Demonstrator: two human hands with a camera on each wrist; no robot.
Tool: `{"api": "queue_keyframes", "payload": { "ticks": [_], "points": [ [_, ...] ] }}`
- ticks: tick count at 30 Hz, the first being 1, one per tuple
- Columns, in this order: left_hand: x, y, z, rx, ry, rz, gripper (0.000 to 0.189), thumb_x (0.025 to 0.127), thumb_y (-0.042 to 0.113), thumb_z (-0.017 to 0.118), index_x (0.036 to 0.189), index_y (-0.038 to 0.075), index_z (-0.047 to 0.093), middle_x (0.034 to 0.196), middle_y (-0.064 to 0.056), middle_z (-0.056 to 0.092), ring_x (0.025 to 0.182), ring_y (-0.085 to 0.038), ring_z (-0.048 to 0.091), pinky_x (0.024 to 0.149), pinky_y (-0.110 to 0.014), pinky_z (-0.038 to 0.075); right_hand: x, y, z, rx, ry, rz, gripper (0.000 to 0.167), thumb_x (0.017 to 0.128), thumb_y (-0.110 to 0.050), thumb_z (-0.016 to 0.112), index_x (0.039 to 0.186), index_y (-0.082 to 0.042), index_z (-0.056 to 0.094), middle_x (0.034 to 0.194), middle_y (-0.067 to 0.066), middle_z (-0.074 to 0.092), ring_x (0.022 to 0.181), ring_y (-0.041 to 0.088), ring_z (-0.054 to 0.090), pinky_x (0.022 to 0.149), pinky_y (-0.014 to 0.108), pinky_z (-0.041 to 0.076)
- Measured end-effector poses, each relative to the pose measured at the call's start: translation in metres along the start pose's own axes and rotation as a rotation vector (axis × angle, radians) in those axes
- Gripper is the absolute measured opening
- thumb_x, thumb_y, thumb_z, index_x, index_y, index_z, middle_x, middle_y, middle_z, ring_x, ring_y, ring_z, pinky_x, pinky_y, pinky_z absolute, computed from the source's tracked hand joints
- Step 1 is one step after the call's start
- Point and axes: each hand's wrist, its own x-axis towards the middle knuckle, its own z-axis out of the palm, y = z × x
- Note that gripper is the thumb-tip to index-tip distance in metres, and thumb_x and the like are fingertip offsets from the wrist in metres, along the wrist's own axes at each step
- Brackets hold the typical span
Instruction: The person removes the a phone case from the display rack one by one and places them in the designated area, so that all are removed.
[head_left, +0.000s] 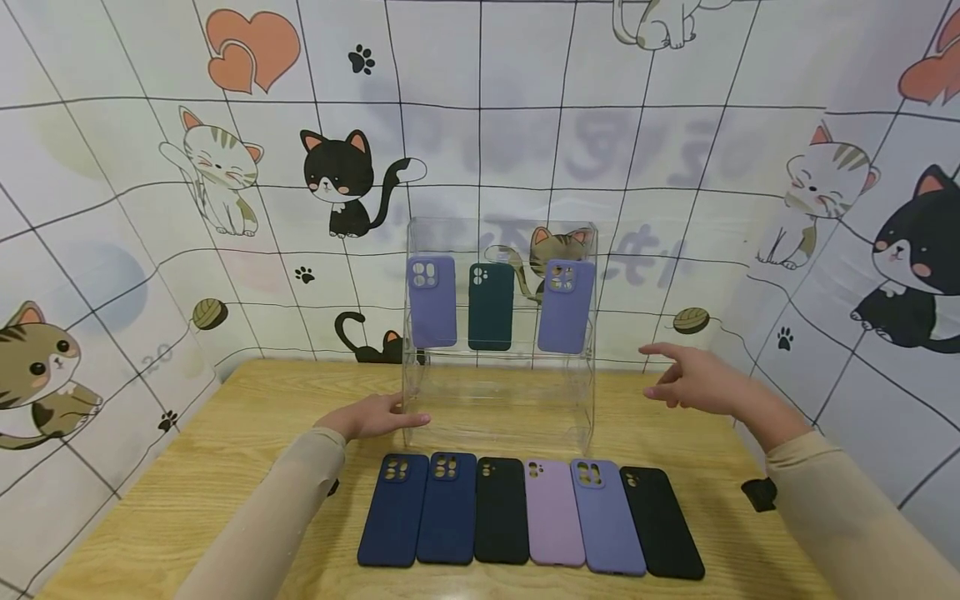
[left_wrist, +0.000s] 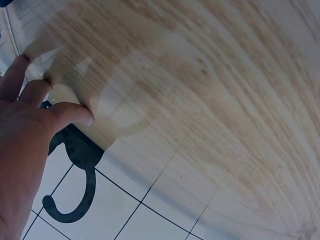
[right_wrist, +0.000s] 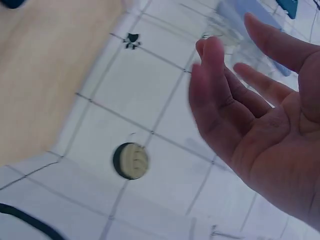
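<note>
A clear stepped display stand (head_left: 498, 400) stands on the wooden table. My left hand (head_left: 372, 415) holds its lower left side, the thumb across the front and the fingers by the side panel; that hand (left_wrist: 25, 120) also shows in the left wrist view. On the stand's upper tier lean a purple phone case (head_left: 432, 308), a dark green phone case (head_left: 491, 312) in the middle and another purple phone case (head_left: 566, 312) at the right. My right hand (head_left: 693, 382) is in the air right of the stand, holding nothing, fingers loosely spread; its palm (right_wrist: 270, 135) faces the right wrist camera.
In front of the stand lies a row of phone cases: two navy cases (head_left: 393, 521), a black case (head_left: 501, 521), a lilac case (head_left: 555, 521), a purple case (head_left: 611, 525) and another black case (head_left: 663, 529). A cat-printed sheet (head_left: 480, 158) surrounds the wooden table (head_left: 225, 467).
</note>
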Motion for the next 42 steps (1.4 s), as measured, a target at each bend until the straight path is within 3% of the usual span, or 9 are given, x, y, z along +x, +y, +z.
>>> {"api": "queue_keyframes", "payload": {
  "ticks": [4,9,14,19,28,33,37,42],
  "points": [
    [0.001,-0.001,0.001,-0.002,0.002,0.003,0.12,0.087,0.092,0.052,0.171,0.011,0.024,0.162,-0.02,0.051,0.151,-0.043,0.048,0.122,-0.064,0.041,0.013,-0.018,-0.012,-0.078,0.039,-0.027,0.087,0.1,-0.034,0.075,0.167,-0.003,0.028,0.115,0.02,0.079,0.09,0.023,0.076,0.078,0.047,0.06],
    [0.002,-0.002,0.001,-0.008,0.002,0.006,0.121,0.086,0.093,0.052,0.171,0.011,0.024,0.163,-0.019,0.051,0.152,-0.043,0.048,0.122,-0.064,0.04,0.027,-0.038,-0.018,-0.104,0.062,-0.031,0.092,0.103,-0.041,0.071,0.171,-0.008,0.019,0.131,0.03,0.072,0.102,0.037,0.076,0.088,0.058,0.06],
    [0.002,-0.003,0.001,-0.013,0.0,0.003,0.12,0.087,0.092,0.052,0.171,0.012,0.024,0.163,-0.019,0.051,0.152,-0.043,0.048,0.122,-0.064,0.041,0.042,-0.055,-0.021,-0.089,0.098,-0.013,0.098,0.104,-0.044,0.068,0.173,-0.015,0.004,0.141,0.033,0.064,0.119,0.051,0.069,0.096,0.065,0.056],
    [0.002,-0.003,0.0,-0.012,-0.001,0.006,0.12,0.087,0.092,0.053,0.171,0.011,0.024,0.163,-0.02,0.051,0.151,-0.043,0.049,0.122,-0.063,0.041,0.059,-0.067,-0.023,-0.046,0.17,0.007,0.102,0.105,-0.04,0.067,0.173,-0.02,-0.006,0.145,0.034,0.061,0.127,0.055,0.063,0.102,0.069,0.052],
    [0.005,-0.004,0.002,-0.013,0.01,0.014,0.115,0.087,0.091,0.053,0.171,0.017,0.026,0.163,-0.02,0.051,0.151,-0.044,0.049,0.121,-0.065,0.041,0.083,-0.081,-0.021,-0.001,0.284,0.027,0.101,0.104,-0.037,0.07,0.174,-0.024,-0.002,0.149,0.034,0.057,0.118,0.052,0.067,0.093,0.063,0.055],
    [0.006,-0.005,0.002,-0.009,0.017,0.021,0.111,0.087,0.091,0.053,0.172,0.025,0.025,0.162,-0.021,0.051,0.15,-0.045,0.049,0.12,-0.066,0.041,0.087,-0.086,-0.019,-0.015,0.314,0.034,0.104,0.101,-0.035,0.074,0.174,-0.023,0.0,0.164,0.036,0.038,0.141,0.056,0.051,0.105,0.07,0.05],
    [0.006,-0.005,0.002,-0.001,0.014,0.013,0.114,0.087,0.091,0.053,0.171,0.019,0.026,0.163,-0.02,0.051,0.151,-0.044,0.049,0.121,-0.065,0.041,0.088,-0.086,-0.016,-0.023,0.323,0.06,0.106,0.1,-0.037,0.076,0.174,-0.021,0.002,0.169,0.037,0.022,0.149,0.059,0.037,0.113,0.074,0.042],
    [0.005,-0.004,0.002,0.013,0.011,0.011,0.117,0.087,0.092,0.051,0.171,0.014,0.026,0.162,-0.021,0.051,0.15,-0.044,0.049,0.12,-0.064,0.042,0.088,-0.085,-0.01,-0.012,0.337,0.072,0.104,0.1,-0.036,0.076,0.174,-0.019,0.005,0.168,0.036,0.018,0.142,0.058,0.045,0.11,0.071,0.047]
  ]
}}
